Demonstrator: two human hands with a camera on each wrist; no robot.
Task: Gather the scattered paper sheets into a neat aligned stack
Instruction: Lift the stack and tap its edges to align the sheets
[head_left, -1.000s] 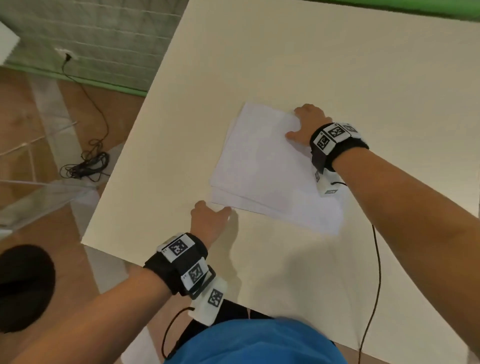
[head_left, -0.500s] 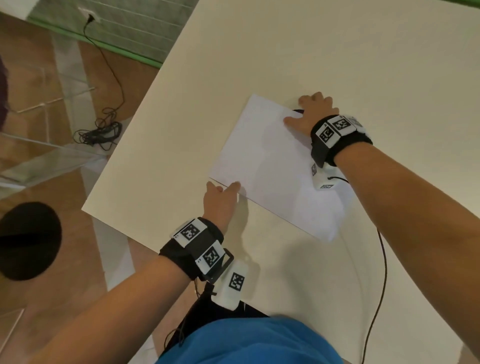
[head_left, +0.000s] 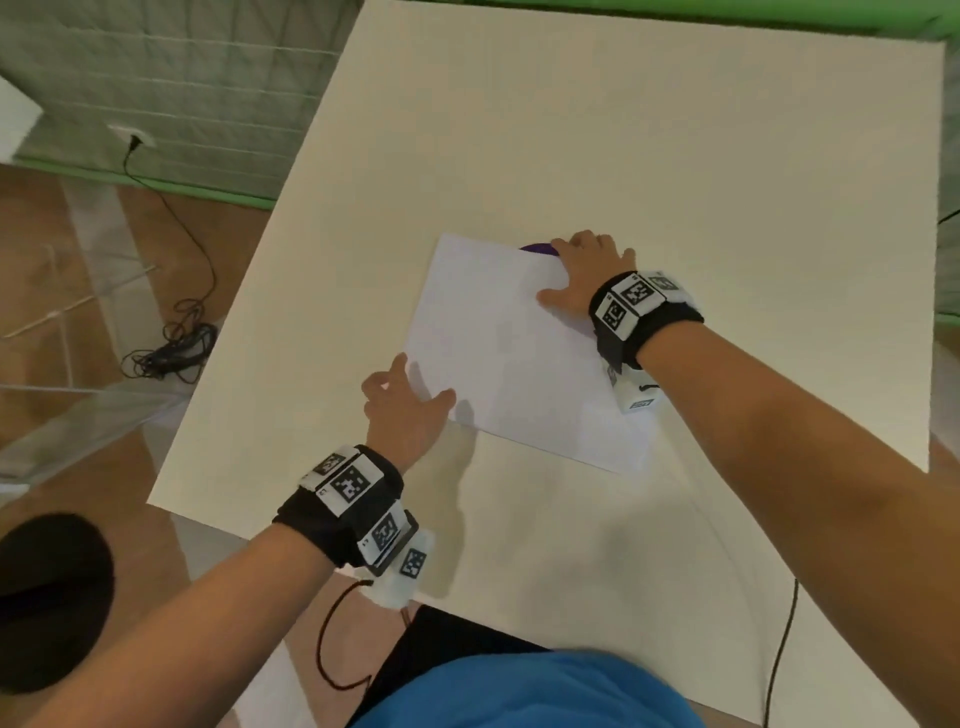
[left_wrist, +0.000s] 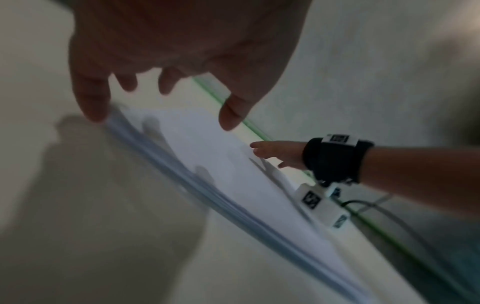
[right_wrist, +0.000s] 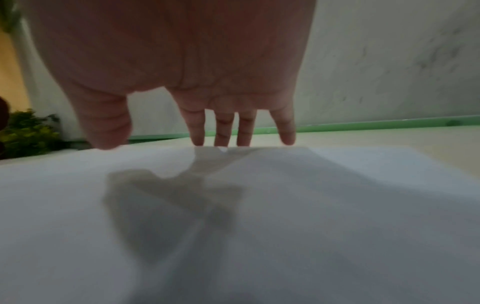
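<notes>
Head cam: the paper stack (head_left: 511, 348) sits flat on the cream table (head_left: 649, 135), sheets pretty much lined up. Left hand (head_left: 402, 410) is at the stack's near-left corner, fingers loose and spread, thumb lying on the top sheet, gripping nothing. Right hand (head_left: 584, 275) is at the stack's far-right corner, straight fingers pressing down on the edge. A purple thing (head_left: 537, 248) peeks out beside that far edge.
</notes>
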